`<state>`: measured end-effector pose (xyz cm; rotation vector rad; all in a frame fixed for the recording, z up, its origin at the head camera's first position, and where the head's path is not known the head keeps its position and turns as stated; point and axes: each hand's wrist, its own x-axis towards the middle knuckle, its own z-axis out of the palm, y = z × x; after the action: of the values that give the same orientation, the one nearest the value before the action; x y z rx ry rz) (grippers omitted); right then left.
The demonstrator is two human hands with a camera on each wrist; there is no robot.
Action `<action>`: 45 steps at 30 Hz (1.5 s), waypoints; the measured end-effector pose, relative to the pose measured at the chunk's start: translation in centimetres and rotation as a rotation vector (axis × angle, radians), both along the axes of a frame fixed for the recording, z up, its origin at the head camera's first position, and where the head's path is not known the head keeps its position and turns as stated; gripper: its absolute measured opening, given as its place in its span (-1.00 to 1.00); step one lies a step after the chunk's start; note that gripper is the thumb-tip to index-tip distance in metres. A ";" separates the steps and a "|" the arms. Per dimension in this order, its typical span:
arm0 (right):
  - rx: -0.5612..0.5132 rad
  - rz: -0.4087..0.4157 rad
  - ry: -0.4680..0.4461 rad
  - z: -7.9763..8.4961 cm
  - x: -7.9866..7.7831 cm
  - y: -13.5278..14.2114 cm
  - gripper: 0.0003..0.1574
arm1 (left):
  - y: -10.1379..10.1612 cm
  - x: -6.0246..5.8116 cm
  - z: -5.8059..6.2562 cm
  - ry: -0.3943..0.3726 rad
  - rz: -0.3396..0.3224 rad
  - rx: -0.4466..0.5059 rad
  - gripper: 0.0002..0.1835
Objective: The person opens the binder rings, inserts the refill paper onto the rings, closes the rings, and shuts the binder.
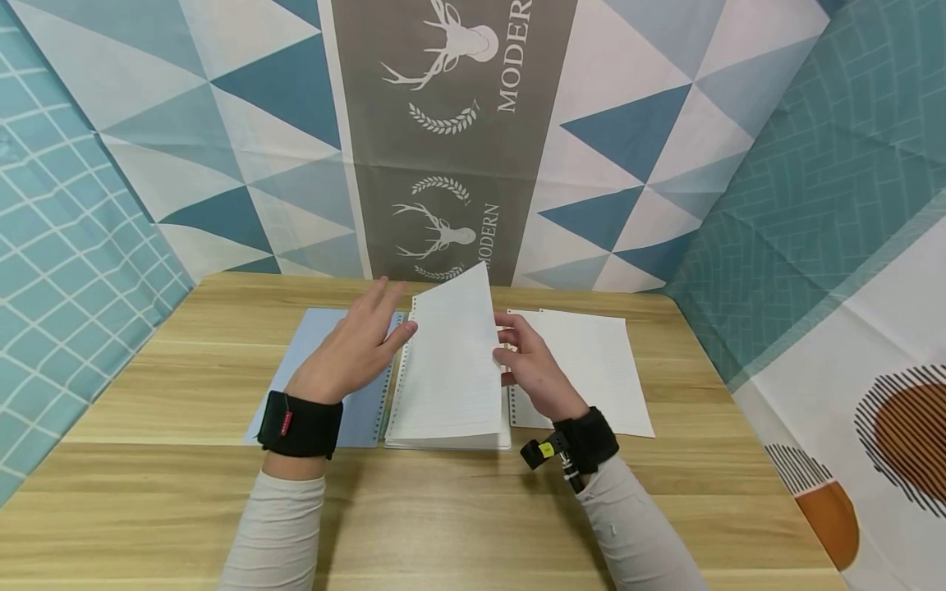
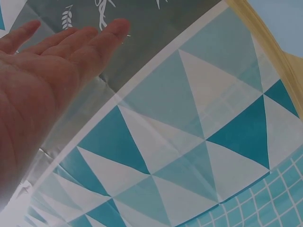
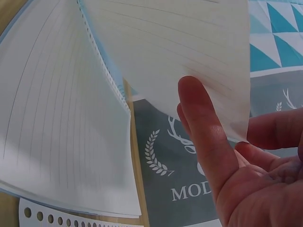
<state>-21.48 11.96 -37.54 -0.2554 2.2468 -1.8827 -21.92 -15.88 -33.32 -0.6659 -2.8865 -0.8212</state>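
A lined loose-leaf sheet [image 1: 454, 361] is raised over an opened notebook, its top right corner lifted highest. My right hand [image 1: 538, 369] pinches the sheet's right edge; in the right wrist view the thumb [image 3: 196, 109] lies on one face of the paper. Near the upper left of the sheet, my left hand [image 1: 355, 345] is held up over the notebook's blue cover [image 1: 299, 394], its fingers extended and grasping nothing. Below the raised sheet, more white pages [image 1: 484, 442] show on the notebook's right side. Small binding holes run along the sheet's left edge.
Loose punched sheets [image 1: 591, 377] lie on the wooden table [image 1: 414, 525] to the right of the notebook. Behind the table's far edge hangs a patterned cloth [image 1: 443, 148] with triangles and deer heads. More cloth walls stand at the left and right sides.
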 end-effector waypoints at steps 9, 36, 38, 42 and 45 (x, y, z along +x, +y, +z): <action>0.005 0.019 0.009 -0.1 -0.1 0.2 -0.38 | 0.1 -0.1 -0.2 0.006 -0.001 -0.007 -0.30; 0.050 -0.021 -0.026 -1.6 -0.9 0.2 -0.40 | 0.2 -0.5 -1.0 -0.049 0.025 -0.031 -0.29; 0.049 -0.020 -0.028 -1.7 -1.0 0.2 -0.40 | 0.2 -0.5 -1.0 -0.053 0.030 -0.035 -0.29; 0.051 -0.013 -0.020 -1.6 -0.9 0.4 -0.39 | 0.2 -0.6 -1.0 -0.058 0.035 -0.042 -0.29; 0.050 -0.010 -0.017 -1.5 -0.9 0.4 -0.39 | 0.3 -0.6 -1.1 -0.064 0.039 -0.050 -0.28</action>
<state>-22.38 12.40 -39.03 -0.2206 2.2848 -1.8235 -22.50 -15.61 -34.39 -0.5968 -2.9760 -0.7824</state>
